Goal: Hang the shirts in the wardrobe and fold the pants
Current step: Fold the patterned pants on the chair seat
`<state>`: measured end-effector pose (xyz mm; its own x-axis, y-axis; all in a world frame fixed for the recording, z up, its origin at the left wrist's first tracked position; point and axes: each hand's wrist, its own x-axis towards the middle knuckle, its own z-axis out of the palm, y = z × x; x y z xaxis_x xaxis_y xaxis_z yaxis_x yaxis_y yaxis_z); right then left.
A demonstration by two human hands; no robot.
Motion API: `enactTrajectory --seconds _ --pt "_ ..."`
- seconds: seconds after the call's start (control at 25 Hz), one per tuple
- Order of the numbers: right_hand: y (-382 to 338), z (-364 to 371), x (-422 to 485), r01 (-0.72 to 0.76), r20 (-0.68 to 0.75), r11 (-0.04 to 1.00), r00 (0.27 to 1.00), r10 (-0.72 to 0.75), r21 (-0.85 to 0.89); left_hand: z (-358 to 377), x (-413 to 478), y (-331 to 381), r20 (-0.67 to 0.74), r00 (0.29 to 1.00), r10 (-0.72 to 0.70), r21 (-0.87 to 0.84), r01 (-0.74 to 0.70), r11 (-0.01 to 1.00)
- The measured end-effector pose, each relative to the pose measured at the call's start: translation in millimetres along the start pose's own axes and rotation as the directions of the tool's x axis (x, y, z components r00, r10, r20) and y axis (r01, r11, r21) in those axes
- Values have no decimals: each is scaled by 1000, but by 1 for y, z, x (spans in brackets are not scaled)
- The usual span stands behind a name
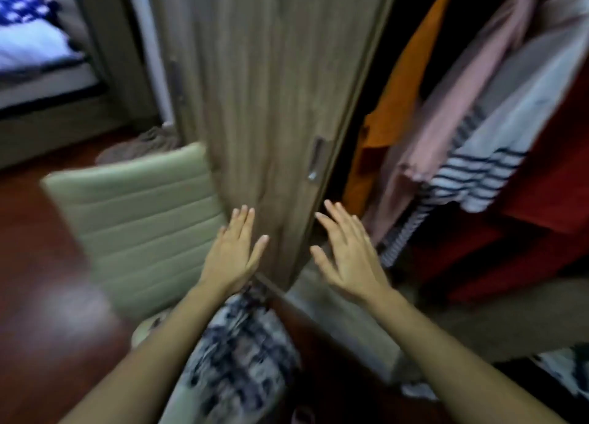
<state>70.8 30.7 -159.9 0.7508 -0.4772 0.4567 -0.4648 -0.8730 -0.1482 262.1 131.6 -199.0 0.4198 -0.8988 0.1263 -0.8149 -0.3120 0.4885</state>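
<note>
Both hands were out ahead of you, flat and empty! Your left hand point(237, 251) had its fingers straight and close together, low against the face of the wardrobe door point(271, 104); I could not tell whether the palm actually touched the wood. Your right hand point(345, 251) was spread, fingers apart, just off the door's right edge at the mouth of the opening.

The door itself, tall and wood-grained, ran up the middle. Right of it, inside the wardrobe, the shirts hung in a row. The red garment point(541, 184) was farthest from the door, then came the striped shirt point(484, 168), then the pink shirt point(471, 82). The orange shirt point(398, 89) was right beside the door's edge.

Left of the door, a pale ribbed chair point(137, 226) stood just beside it. Below the door, between your forearms, lay dark-and-white patterned fabric point(236, 360). Far left of the door, up in the corner, was a bed point(32, 41) with blue-and-white bedding. Smallest of all was the metal handle point(315, 159), set near the door's right edge, above your right hand.
</note>
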Motion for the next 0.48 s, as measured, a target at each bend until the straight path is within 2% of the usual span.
enactTrajectory --seconds 0.08,0.2,0.32,0.48 --pt "-27 57 -24 -15 164 996 986 1 86 23 -47 -61 68 988 -137 26 135 990" --pt "-57 140 -49 -18 377 985 925 -48 169 56 -97 -143 153 958 -242 148 220 964" --pt "-86 229 -92 28 569 974 808 -154 224 99 -136 -210 332 902 -274 307 171 936" --pt "-129 321 -144 -116 768 959 626 -132 259 159 -163 -274 519 796 -312 390 105 915"
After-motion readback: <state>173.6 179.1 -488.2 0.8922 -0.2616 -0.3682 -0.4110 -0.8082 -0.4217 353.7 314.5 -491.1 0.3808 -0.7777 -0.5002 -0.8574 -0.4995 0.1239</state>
